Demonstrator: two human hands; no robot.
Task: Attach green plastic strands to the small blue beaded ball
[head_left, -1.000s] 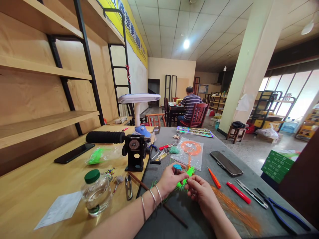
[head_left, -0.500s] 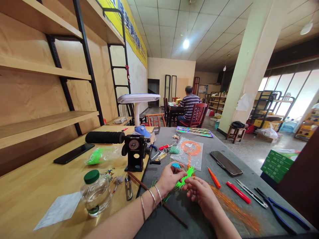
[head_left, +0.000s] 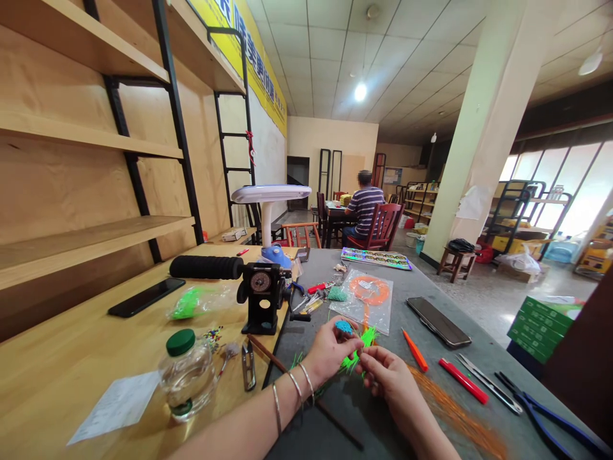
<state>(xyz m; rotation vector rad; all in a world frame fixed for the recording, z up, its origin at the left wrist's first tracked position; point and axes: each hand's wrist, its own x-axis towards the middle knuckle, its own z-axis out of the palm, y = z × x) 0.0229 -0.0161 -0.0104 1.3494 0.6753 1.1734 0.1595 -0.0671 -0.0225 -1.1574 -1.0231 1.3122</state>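
Observation:
My left hand (head_left: 327, 350) and my right hand (head_left: 385, 377) meet over the grey table (head_left: 479, 345), fingers pinched together on a bundle of neon green strands (head_left: 358, 350). A small blue fuzzy piece (head_left: 343, 326) sits at the fingertips of my left hand. More green strands lie loose under my hands. Thin bangles ring my left wrist. An orange pile of strands (head_left: 450, 409) spreads to the right of my right arm.
A black hand-crank device (head_left: 261, 295), a green-capped bottle (head_left: 186, 373), clippers (head_left: 248, 365) and a dark phone (head_left: 145, 297) stand left. A bag with an orange coil (head_left: 368, 295), a phone (head_left: 438, 322), orange and red tools, tweezers and pliers (head_left: 550, 412) lie right. A seated person (head_left: 364, 207) is far back.
The view has shifted slightly down and right. My hands have stayed together on the green strands, the right fingers moving a little closer to the left.

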